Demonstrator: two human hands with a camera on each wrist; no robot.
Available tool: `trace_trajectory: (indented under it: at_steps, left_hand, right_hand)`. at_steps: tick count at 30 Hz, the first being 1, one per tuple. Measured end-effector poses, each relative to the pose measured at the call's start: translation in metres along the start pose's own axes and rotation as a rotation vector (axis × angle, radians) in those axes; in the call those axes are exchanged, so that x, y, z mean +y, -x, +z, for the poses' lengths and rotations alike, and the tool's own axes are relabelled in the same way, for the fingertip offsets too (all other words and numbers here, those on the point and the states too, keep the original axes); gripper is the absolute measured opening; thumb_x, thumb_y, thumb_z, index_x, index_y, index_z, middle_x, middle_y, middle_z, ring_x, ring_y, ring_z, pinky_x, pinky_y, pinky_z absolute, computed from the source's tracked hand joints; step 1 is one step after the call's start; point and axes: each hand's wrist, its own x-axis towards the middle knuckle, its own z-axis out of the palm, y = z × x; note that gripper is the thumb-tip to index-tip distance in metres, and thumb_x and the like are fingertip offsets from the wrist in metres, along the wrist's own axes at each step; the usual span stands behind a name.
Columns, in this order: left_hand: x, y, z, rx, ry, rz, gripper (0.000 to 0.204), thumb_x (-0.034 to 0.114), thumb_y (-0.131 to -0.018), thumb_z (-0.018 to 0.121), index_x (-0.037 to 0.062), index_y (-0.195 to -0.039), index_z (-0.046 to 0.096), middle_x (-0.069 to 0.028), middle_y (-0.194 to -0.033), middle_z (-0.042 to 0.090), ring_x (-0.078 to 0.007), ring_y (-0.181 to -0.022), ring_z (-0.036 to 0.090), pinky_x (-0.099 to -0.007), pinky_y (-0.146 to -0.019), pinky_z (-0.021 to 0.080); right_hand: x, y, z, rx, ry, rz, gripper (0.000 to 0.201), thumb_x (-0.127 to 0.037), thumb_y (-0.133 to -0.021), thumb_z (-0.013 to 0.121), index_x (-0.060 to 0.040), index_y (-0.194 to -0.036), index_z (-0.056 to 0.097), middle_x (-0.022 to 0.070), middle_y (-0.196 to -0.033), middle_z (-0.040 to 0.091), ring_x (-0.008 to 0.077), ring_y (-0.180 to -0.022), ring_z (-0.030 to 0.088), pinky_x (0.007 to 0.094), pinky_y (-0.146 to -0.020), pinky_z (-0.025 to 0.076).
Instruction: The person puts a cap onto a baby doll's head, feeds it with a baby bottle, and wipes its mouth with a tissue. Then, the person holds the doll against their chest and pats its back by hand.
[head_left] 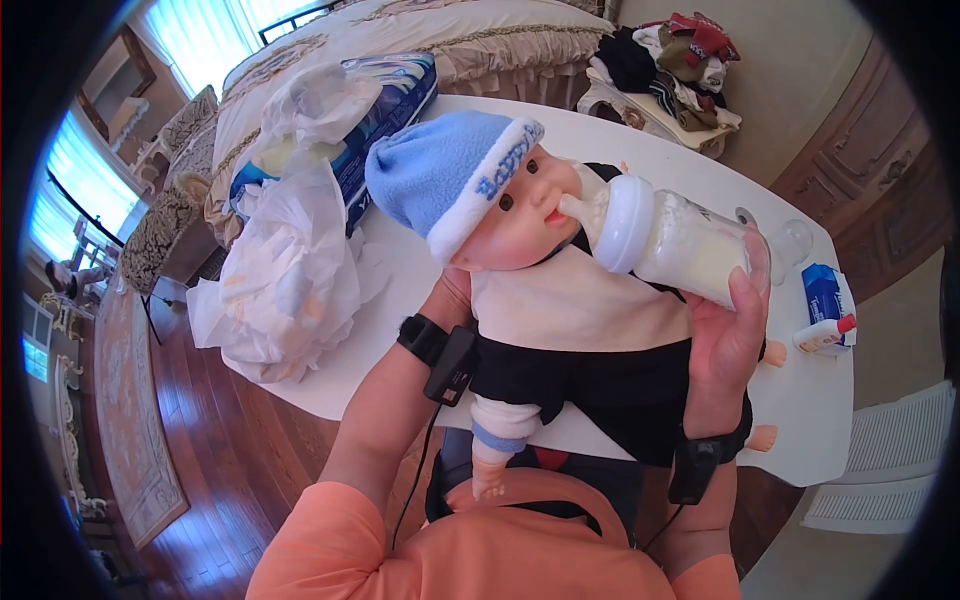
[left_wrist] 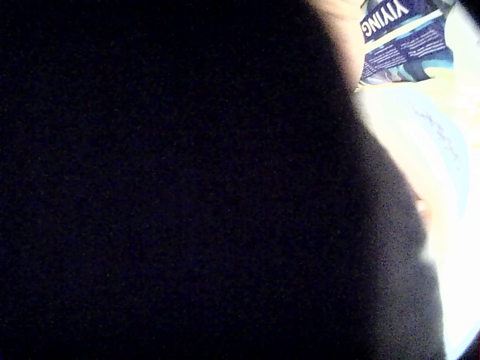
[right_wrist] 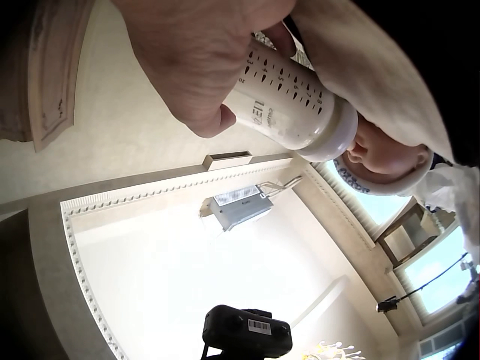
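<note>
A baby doll (head_left: pixel 580 310) in a cream and black outfit lies on its back along the person's left forearm. Its blue fleece hat (head_left: pixel 430 175) has a white brim with lettering. The left hand (head_left: pixel 458 288) goes under the doll's neck, its fingers hidden behind the doll; the left wrist view is mostly dark. In the right hand (head_left: pixel 728 335), a baby bottle (head_left: pixel 685 240) with white liquid is gripped near its base. The bottle tilts toward the doll, its nipple at the mouth. The right wrist view shows fingers and thumb around the marked bottle (right_wrist: pixel 281 97).
A white table (head_left: pixel 420 365) lies beneath the doll. Crumpled white plastic (head_left: pixel 285 280) and a blue diaper pack (head_left: pixel 405 85) are at its left. A blue box (head_left: pixel 822 290), a small red-capped bottle (head_left: pixel 825 333) and a clear dome (head_left: pixel 795 240) stand at the right end.
</note>
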Motion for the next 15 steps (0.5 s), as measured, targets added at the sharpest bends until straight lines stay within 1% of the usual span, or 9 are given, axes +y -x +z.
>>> trace_trajectory:
  at_steps: [2,6,8,12,14,15]
  left_hand:
    - [0.0,-0.002,-0.006,0.03,-0.013,0.02,0.043,0.007,-0.086,0.044,-0.0013,-0.126,0.031,-0.0153,-0.124,0.039,-0.0207,-0.11,0.046,-0.0319,-0.093,0.04]
    - [-0.002,-0.009,-0.035,0.087,0.013,0.033,0.043,0.006,-0.085,0.045,-0.002,-0.125,0.032,-0.0161,-0.124,0.04,-0.0211,-0.11,0.046,-0.0313,-0.093,0.04]
    - [-0.002,-0.007,-0.031,0.011,-0.127,0.071,0.044,0.005,-0.084,0.046,-0.0024,-0.125,0.032,-0.016,-0.123,0.04,-0.0203,-0.109,0.046,-0.0308,-0.093,0.04]
    - [-0.002,-0.003,-0.016,0.014,-0.1,0.082,0.044,0.004,-0.084,0.046,-0.0022,-0.125,0.031,-0.0158,-0.123,0.04,-0.0193,-0.109,0.046,-0.03,-0.093,0.04]
    - [-0.001,-0.001,-0.002,-0.004,-0.027,0.037,0.044,0.003,-0.084,0.045,-0.0021,-0.126,0.031,-0.0151,-0.124,0.04,-0.0185,-0.109,0.046,-0.0295,-0.093,0.04]
    - [-0.001,-0.001,-0.003,-0.004,-0.027,0.037,0.044,0.003,-0.084,0.045,-0.0021,-0.126,0.031,-0.0151,-0.124,0.04,-0.0185,-0.109,0.046,-0.0295,-0.093,0.04]
  right_hand:
    - [0.0,0.0,0.0,-0.004,-0.005,0.0,0.069,-0.019,-0.073,0.057,-0.0006,-0.129,0.022,0.0156,-0.12,0.038,0.0265,-0.108,0.044,0.0392,-0.087,0.042]
    - [0.0,0.0,0.0,-0.002,0.0,0.009,0.068,-0.019,-0.073,0.057,-0.0007,-0.129,0.023,0.0152,-0.119,0.039,0.0263,-0.108,0.044,0.0392,-0.087,0.042]
    - [0.0,0.0,0.0,-0.006,-0.002,0.011,0.068,-0.019,-0.073,0.057,-0.0008,-0.129,0.023,0.0151,-0.119,0.039,0.0263,-0.108,0.044,0.0392,-0.087,0.042]
    - [0.0,0.001,-0.002,0.011,0.005,0.008,0.068,-0.019,-0.073,0.057,-0.0006,-0.129,0.023,0.0152,-0.119,0.039,0.0262,-0.108,0.045,0.039,-0.087,0.042]
    - [0.0,0.001,-0.003,0.016,0.002,0.008,0.068,-0.019,-0.073,0.057,-0.0004,-0.129,0.023,0.0154,-0.119,0.039,0.0262,-0.108,0.045,0.039,-0.087,0.042]
    - [0.0,0.001,-0.002,0.013,-0.004,0.007,0.068,-0.02,-0.073,0.057,-0.0002,-0.129,0.023,0.0156,-0.119,0.039,0.0262,-0.108,0.045,0.0389,-0.087,0.042]
